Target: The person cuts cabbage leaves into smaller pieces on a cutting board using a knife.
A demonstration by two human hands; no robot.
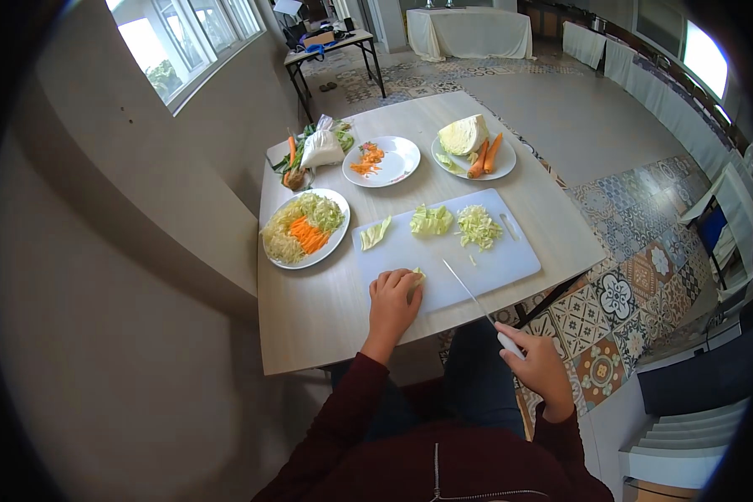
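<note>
My left hand [396,299] rests at the near left edge of the white cutting board [393,251], its fingers curled over a small piece of cabbage [419,274] that they mostly hide. In my right hand [538,366] is a knife [468,286], gripped by its white handle, with the blade slanting over the board and its tip pointing up and left. Along the board's far side lie a cabbage leaf piece [376,233], a stack of cabbage leaves [432,220] and a heap of chopped cabbage [478,227].
Left of the board stands a plate of shredded cabbage and carrot [303,261]. Behind are a plate with carrot peelings [397,159], a plate with a cut cabbage and carrots [504,170], and a white bag [322,147] among vegetables. A wall [184,335] borders the table's left.
</note>
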